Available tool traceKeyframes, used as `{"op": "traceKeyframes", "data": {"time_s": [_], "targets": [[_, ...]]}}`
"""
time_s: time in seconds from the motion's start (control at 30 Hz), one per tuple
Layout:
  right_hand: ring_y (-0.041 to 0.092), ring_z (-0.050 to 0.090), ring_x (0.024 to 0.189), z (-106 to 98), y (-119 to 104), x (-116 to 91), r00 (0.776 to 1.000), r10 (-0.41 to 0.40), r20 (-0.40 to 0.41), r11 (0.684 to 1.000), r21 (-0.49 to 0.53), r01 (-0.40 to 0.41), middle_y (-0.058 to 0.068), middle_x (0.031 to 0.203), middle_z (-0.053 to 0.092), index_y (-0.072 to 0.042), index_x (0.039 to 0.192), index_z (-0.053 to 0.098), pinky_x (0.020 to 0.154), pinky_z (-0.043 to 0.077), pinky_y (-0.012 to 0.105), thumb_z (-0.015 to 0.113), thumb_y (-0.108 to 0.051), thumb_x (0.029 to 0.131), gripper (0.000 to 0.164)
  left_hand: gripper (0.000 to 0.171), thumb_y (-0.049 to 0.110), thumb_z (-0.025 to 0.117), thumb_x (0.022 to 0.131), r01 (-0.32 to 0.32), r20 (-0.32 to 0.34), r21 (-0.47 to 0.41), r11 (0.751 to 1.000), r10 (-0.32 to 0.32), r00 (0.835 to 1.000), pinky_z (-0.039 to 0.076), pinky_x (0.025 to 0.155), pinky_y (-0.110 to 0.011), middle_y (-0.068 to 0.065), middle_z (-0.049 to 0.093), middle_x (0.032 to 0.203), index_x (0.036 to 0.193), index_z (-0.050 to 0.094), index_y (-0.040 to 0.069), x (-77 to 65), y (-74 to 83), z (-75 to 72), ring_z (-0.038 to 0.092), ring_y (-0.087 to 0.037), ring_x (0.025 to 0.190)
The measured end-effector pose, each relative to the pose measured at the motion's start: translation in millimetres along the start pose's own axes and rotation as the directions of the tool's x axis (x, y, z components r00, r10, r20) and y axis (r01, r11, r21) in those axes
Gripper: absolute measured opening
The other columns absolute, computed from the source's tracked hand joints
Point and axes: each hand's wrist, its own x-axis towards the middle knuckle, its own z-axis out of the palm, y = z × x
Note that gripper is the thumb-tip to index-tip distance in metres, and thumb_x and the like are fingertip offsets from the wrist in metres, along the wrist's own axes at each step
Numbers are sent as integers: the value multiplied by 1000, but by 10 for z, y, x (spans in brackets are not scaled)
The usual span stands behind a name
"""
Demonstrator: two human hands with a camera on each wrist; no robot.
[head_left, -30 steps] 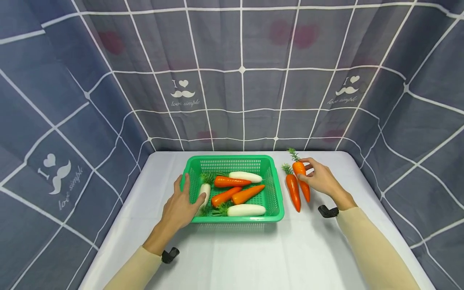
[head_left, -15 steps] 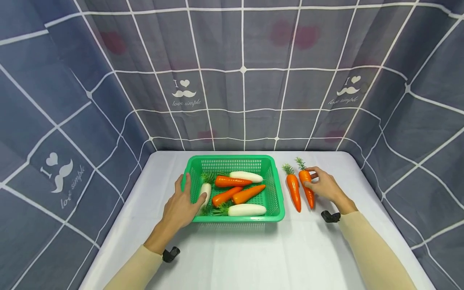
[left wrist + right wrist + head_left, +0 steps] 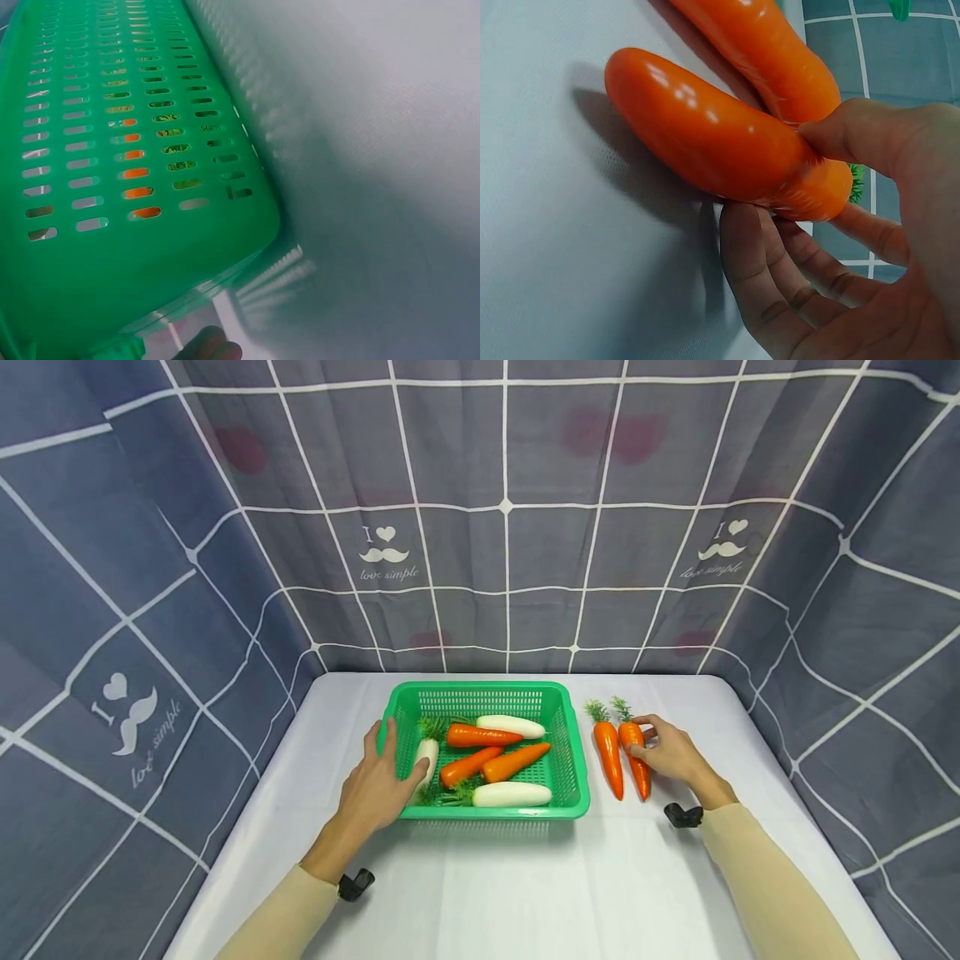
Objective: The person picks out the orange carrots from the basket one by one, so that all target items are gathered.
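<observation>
My right hand pinches a carrot with green leafy tops, thumb on one side and fingers on the other. In the right wrist view this carrot lies close over the white cloth. A second carrot is beside it on the left, to the right of the basket. My left hand is spread at the left rim of a green plastic basket, its thumb reaching over the front left corner. Inside lie orange carrots and white radishes, some with green tops.
A white cloth covers the table. Behind and on both sides hangs a dark checked curtain. A black wrist camera sits below the right wrist, another camera by the left.
My right hand has brought its carrot slightly toward me and lowered it to the table, alongside the other carrot. My left hand has stayed at the basket.
</observation>
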Motion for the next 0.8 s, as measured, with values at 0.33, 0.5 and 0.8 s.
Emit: {"op": "traceKeyframes", "data": {"time_s": [0.33,0.5,0.8], "targets": [[58,72,130,24,-29,47,1000,-6,3,1000,-5,6,39,144,73,2,163,57,110,58,74,80,-33,109,68,107,68,59,116,12,12,1,1000,-12,1000,49,53,-37,-26,11,194,189,9,8,10,-24,-7,69,-28,70],[57,73,129,20,-10,34,1000,-5,7,1000,-13,5,38,145,73,2,164,56,109,60,72,78,-36,111,69,107,68,60,116,8,13,-8,1000,-8,1000,48,53,-36,-26,11,194,189,8,8,2,-9,-15,67,-26,68],[50,78,120,-36,-29,-11,1000,0,-6,1000,-12,-1,36,144,74,2,166,55,101,66,62,76,-41,113,72,106,66,61,116,9,3,-8,1000,-9,1000,48,52,-35,-25,12,195,189,9,9,16,18,-12,63,-25,64]]}}
